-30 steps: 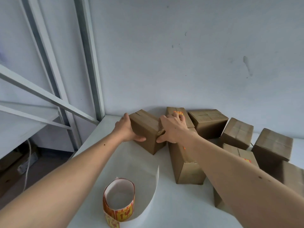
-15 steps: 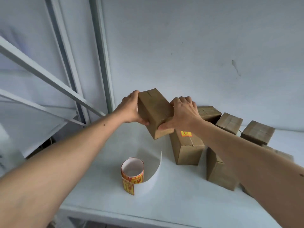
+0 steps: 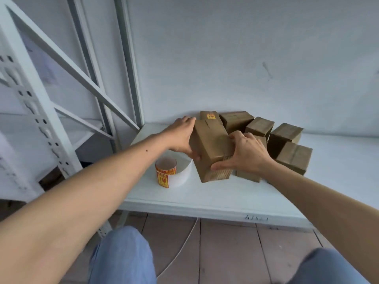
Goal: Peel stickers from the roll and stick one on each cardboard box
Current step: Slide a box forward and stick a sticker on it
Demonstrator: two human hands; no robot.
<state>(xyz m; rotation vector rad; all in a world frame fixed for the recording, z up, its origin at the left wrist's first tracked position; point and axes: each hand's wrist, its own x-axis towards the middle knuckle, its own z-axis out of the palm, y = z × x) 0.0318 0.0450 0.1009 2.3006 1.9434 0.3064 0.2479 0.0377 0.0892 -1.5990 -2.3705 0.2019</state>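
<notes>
Cardboard box (image 3: 211, 148): long, plain brown, tilting, being held between both hands above the white table (image 3: 225, 193); whether its near bottom corner is touching the tabletop is hard to tell. Left hand (image 3: 181, 136) is gripping its left face, thumb curling under near the lower edge, fingertips reaching over the far top corner. Right hand (image 3: 244, 156) is clasping its right face, thumb lying along the near end, fingers wrapping over the top.

Sticker roll (image 3: 166, 170): standing just left of the held box, red-and-yellow labels showing, white backing strip (image 3: 184, 175) curling round behind it and partly hiding behind the box.

Stickered box (image 3: 210, 116): standing behind, mostly hidden, label showing on top.

Other boxes (image 3: 287, 144): clustering right and far, several overlapping; one is sitting behind the right hand, largely covered.

Open tabletop is lying near and far right, front edge close below the roll.
</notes>
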